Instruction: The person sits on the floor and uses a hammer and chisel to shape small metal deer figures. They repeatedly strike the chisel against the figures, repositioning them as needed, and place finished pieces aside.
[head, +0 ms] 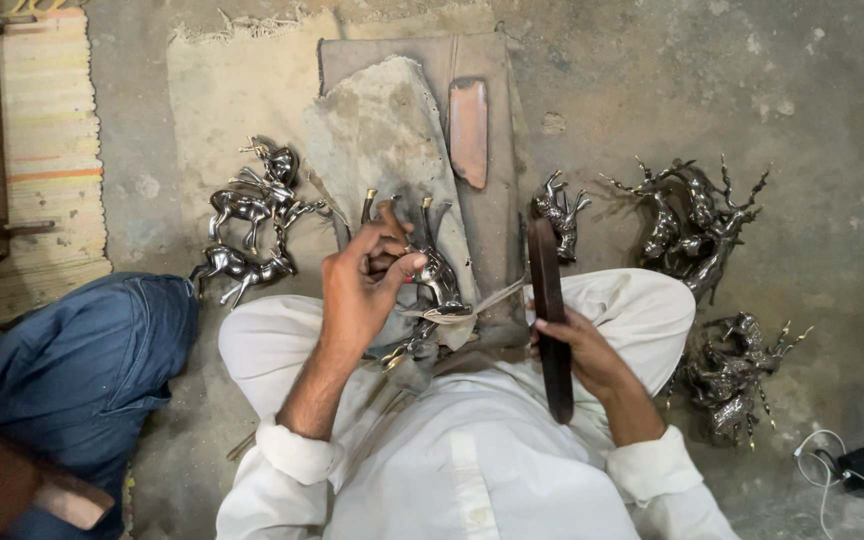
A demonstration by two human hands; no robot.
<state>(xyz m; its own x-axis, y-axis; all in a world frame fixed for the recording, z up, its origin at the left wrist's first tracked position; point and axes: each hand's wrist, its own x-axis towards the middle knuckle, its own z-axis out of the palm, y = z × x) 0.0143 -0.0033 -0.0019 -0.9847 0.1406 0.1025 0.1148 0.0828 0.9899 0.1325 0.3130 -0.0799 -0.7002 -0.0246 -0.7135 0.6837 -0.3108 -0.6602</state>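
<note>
Metal deer figurine (436, 272) pinched by left hand (360, 290), right hand (574, 340) clenched round dark flat stick (549, 310)

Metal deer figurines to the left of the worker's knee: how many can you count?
3 shiny metal deer figurines: one at top, one in the middle, one lowest, nearest the blue cloth. They overlap, so more may be hidden.

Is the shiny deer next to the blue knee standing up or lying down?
Lying down. The deer figure rests on its side on the floor, legs pointing sideways, below a small pile of other deer figures.
</note>
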